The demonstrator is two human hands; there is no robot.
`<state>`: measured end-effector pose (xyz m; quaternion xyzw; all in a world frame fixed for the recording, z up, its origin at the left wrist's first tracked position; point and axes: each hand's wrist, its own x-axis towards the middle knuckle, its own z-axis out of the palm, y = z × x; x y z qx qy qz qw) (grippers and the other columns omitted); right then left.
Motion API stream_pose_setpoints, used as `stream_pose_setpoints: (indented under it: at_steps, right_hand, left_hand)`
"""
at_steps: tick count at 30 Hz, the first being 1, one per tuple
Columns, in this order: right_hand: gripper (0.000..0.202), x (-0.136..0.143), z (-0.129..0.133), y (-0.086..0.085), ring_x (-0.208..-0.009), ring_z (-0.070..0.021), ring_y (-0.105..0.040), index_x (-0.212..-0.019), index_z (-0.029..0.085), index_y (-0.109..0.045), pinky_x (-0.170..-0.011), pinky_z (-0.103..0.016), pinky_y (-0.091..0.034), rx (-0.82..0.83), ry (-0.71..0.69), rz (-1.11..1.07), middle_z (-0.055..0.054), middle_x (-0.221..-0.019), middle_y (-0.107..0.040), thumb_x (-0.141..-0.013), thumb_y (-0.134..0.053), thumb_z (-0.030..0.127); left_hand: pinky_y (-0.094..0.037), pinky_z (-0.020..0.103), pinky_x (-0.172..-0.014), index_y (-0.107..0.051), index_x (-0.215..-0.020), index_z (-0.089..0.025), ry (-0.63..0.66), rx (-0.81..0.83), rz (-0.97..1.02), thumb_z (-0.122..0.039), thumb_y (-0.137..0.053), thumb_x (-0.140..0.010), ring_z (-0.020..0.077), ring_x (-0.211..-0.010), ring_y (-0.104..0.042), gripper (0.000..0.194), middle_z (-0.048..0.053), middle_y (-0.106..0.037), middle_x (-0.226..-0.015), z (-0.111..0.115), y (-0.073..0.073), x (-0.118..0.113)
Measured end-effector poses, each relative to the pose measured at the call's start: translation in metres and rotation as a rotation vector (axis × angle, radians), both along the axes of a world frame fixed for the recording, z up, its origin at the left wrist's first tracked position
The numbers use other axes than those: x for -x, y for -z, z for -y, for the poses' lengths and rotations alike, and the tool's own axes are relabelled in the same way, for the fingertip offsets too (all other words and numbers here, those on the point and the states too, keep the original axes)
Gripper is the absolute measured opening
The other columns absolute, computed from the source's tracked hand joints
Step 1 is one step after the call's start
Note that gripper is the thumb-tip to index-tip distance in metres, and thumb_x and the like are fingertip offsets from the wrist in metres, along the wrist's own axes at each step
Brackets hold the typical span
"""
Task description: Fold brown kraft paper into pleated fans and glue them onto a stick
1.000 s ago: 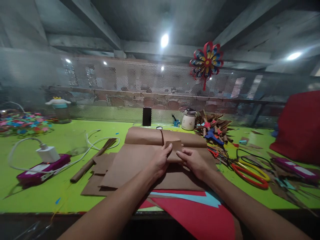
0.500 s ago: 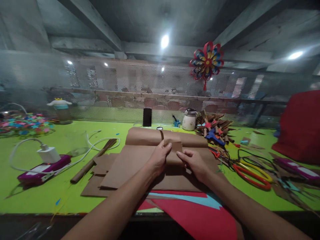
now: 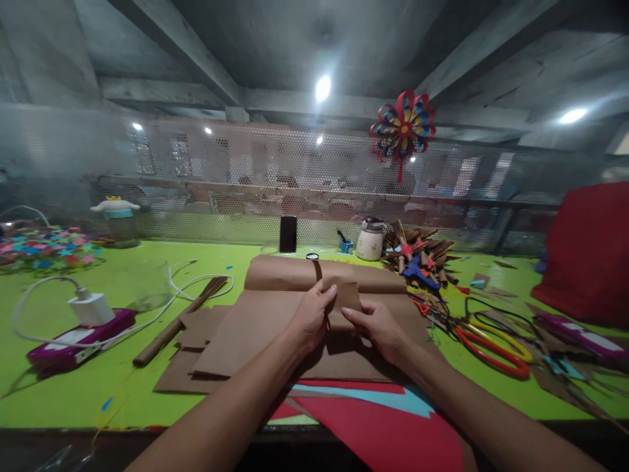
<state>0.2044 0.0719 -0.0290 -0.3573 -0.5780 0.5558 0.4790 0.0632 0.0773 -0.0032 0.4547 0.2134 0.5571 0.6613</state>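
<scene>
1. So both arms reach in from the near edge, left one slanting up to the right, right one slanting up to the left, and the hands end up close together mid-table without touching.
2. Left hand (image 3: 313, 318): wrist low, back of the hand toward the left, thumb pointing to the far side. The thumb lies on top of the small sheet (image 3: 350, 298) near its left edge, with the other fingers curled under, so it's a closed pinch on the paper.
3. Right hand (image 3: 379, 326): comes in from the right, tips aimed left. It's closed too, pinching the right part of the small sheet, a bit nearer than the left thumb. Can't really tell how the fingers sit underneath.
4. The small sheet is basically between the two hands, tilted up, its far edge poking out past the fingertips. Its near part looks bent, and there's a shadow below.
5. Under all that are the big sheets (image 3: 260, 328), with a roll (image 3: 280, 274) along their far side and a dark strip (image 3: 318, 269) across it, just beyond the left hand.
6. Red paper (image 3: 388, 429) and blue paper (image 3: 378, 398) stick out on the near side between the forearms.
7. Scissors (image 3: 494, 353) lie off to the right, the tube (image 3: 179, 324) to the left.
</scene>
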Motion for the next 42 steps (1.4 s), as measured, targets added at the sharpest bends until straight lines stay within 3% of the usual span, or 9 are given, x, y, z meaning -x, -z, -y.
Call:
stream_pose_setpoints:
  at_steps: [4, 8, 14, 23, 26, 31, 37, 40, 42]
  right_hand:
    - [0.037, 0.0, -0.001, 0.001, -0.051, -0.0085, -0.044, -0.088, 0.013, -0.066, -0.049, -0.021, -0.035, 0.0, 0.026, 0.008, -0.002, -0.068, -0.058, -0.067, -0.069, 0.043]
    - [0.037, -0.001, -0.002, 0.001, -0.05, -0.0079, -0.042, -0.087, 0.012, -0.066, -0.047, -0.021, -0.032, -0.038, 0.069, 0.026, -0.001, -0.064, -0.056, -0.068, -0.068, 0.043]
    - [0.035, -0.001, 0.001, -0.003, -0.05, -0.0074, -0.042, -0.085, 0.013, -0.066, -0.047, -0.02, -0.031, -0.031, 0.035, 0.027, 0.0, -0.064, -0.057, -0.067, -0.069, 0.043]
    - [0.033, -0.002, 0.0, -0.003, -0.05, -0.0068, -0.04, -0.085, 0.014, -0.066, -0.045, -0.02, -0.031, -0.034, -0.007, -0.016, 0.0, -0.067, -0.056, -0.065, -0.071, 0.041]
    - [0.035, -0.002, 0.0, -0.003, -0.05, -0.0075, -0.042, -0.084, 0.014, -0.065, -0.045, -0.02, -0.032, -0.021, -0.01, 0.003, -0.001, -0.068, -0.058, -0.065, -0.07, 0.042]
    - [0.036, -0.007, 0.001, -0.007, -0.045, -0.0069, -0.045, -0.084, 0.013, -0.062, -0.041, -0.019, -0.032, 0.009, 0.015, 0.075, 0.0, -0.061, -0.058, -0.064, -0.071, 0.041]
    - [0.068, -0.013, 0.005, -0.008, -0.036, -0.0088, -0.043, -0.122, 0.015, -0.044, -0.035, -0.018, -0.027, 0.044, 0.154, 0.271, 0.004, -0.051, -0.055, -0.062, -0.07, 0.035]
    - [0.073, -0.014, 0.013, -0.005, -0.039, -0.0106, -0.044, -0.131, 0.017, -0.037, -0.038, -0.02, -0.029, -0.111, 0.26, 0.483, 0.007, -0.048, -0.05, -0.066, -0.066, 0.033]
    - [0.07, -0.015, 0.021, -0.003, -0.046, -0.0123, -0.047, -0.13, 0.018, -0.041, -0.044, -0.022, -0.032, -0.277, 0.342, 0.649, 0.005, -0.053, -0.052, -0.066, -0.066, 0.034]
  left_hand:
    - [-0.051, 0.03, -0.063, -0.059, -0.098, -0.013, 0.057, 0.067, 0.052, -0.036, -0.059, -0.077, 0.0187, -0.068, -0.064, 0.03, 0.01, -0.068, -0.086, -0.002, -0.004, 0.004]
    - [-0.051, 0.03, -0.065, -0.063, -0.093, -0.01, 0.092, 0.141, 0.065, -0.046, -0.053, -0.079, 0.0205, -0.074, -0.065, 0.04, 0.012, -0.068, -0.083, -0.006, -0.003, 0.008]
    - [-0.051, 0.032, -0.065, -0.063, -0.094, -0.008, 0.018, 0.091, -0.054, -0.027, -0.069, -0.068, 0.0212, -0.072, -0.064, 0.033, 0.013, -0.068, -0.086, -0.003, 0.003, 0.007]
    - [-0.049, 0.029, -0.057, -0.064, -0.077, -0.008, -0.07, 0.069, -0.054, -0.032, -0.068, -0.069, 0.0161, -0.06, -0.059, 0.026, 0.008, -0.065, -0.072, -0.001, -0.004, 0.008]
    - [-0.046, 0.025, -0.053, -0.063, -0.073, -0.008, -0.112, 0.054, -0.092, -0.033, -0.068, -0.068, 0.0129, -0.055, -0.056, 0.026, 0.006, -0.063, -0.068, -0.003, -0.002, 0.008]
    - [-0.046, 0.028, -0.057, -0.063, -0.074, -0.008, -0.122, 0.097, -0.135, -0.033, -0.07, -0.065, 0.0157, -0.059, -0.058, 0.027, 0.008, -0.064, -0.07, -0.008, 0.004, 0.008]
    - [-0.031, 0.019, -0.042, -0.058, -0.061, -0.012, -0.277, 0.128, -0.463, -0.019, -0.067, -0.063, 0.0064, -0.042, -0.043, 0.012, -0.001, -0.052, -0.051, -0.012, 0.009, 0.01]
    - [-0.025, 0.021, -0.039, -0.052, -0.056, -0.015, -0.296, 0.062, -0.708, -0.017, -0.066, -0.062, 0.0063, -0.035, -0.035, 0.015, -0.005, -0.044, -0.04, -0.012, 0.008, 0.012]
    - [-0.023, 0.021, -0.039, -0.053, -0.054, -0.015, -0.26, 0.016, -0.814, -0.018, -0.066, -0.061, 0.0067, -0.034, -0.035, 0.015, -0.005, -0.043, -0.038, -0.011, 0.007, 0.013]
